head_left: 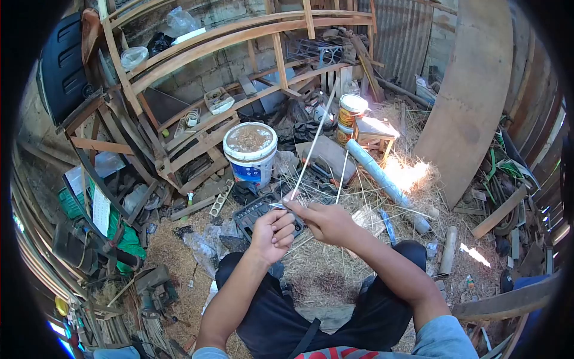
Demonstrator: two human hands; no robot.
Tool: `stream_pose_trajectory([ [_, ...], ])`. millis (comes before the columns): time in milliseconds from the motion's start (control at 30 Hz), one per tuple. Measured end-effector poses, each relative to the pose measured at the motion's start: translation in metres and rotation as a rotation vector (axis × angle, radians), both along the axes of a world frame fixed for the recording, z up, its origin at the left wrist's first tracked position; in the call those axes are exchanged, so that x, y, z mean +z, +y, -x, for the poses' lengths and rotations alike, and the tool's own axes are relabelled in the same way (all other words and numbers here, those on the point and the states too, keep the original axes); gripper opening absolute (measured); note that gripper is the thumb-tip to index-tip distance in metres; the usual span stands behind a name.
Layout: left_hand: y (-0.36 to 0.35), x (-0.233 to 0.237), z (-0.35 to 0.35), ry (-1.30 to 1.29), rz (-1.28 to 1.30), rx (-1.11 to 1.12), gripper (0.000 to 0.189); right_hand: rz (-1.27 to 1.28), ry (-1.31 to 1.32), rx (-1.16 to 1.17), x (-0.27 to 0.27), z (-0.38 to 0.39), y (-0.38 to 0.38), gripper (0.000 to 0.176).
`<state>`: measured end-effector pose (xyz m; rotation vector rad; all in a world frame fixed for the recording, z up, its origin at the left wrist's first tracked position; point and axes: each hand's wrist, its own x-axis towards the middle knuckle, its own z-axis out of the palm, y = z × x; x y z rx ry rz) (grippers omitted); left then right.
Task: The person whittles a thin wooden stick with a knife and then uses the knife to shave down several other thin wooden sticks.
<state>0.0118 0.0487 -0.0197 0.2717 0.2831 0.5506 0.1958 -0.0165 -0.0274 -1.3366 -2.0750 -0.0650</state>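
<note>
My left hand (274, 236) is closed in front of my body, its fingers curled around something mostly hidden. A small pointed blade (277, 205) shows just above it, close to the other hand's fingertips. My right hand (320, 221) pinches the lower end of a long, thin, pale strip (314, 143), which slants up and away to the right. The two hands are very close together at the blade.
A white bucket (250, 154) stands ahead, left of a yellow paint can (353, 107) and a small wooden stool (375, 128). A pale blue pipe (379, 173) lies among shavings. An open tool case (254, 218) sits below the bucket. Wooden frames (209, 54) rise behind.
</note>
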Motion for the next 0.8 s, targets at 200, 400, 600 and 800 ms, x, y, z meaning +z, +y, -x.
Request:
stream_pose_trajectory([
  [200, 0.003, -0.008, 0.000, -0.074, -0.004, -0.058, 0.023, 0.002, 0.024, -0.018, -0.004, -0.010, 0.008, 0.066],
  [400, 0.001, -0.006, 0.002, -0.052, -0.057, -0.017, 0.033, -0.053, -0.004, -0.043, -0.004, -0.016, 0.015, 0.066],
  [600, -0.010, 0.009, 0.004, -0.022, -0.141, -0.019, 0.053, -0.071, 0.008, -0.166, -0.001, -0.022, 0.018, 0.064],
  [800, -0.020, 0.003, 0.008, -0.069, -0.107, -0.117, 0.056, -0.090, 0.113, -0.275, -0.005, -0.058, 0.029, 0.061],
])
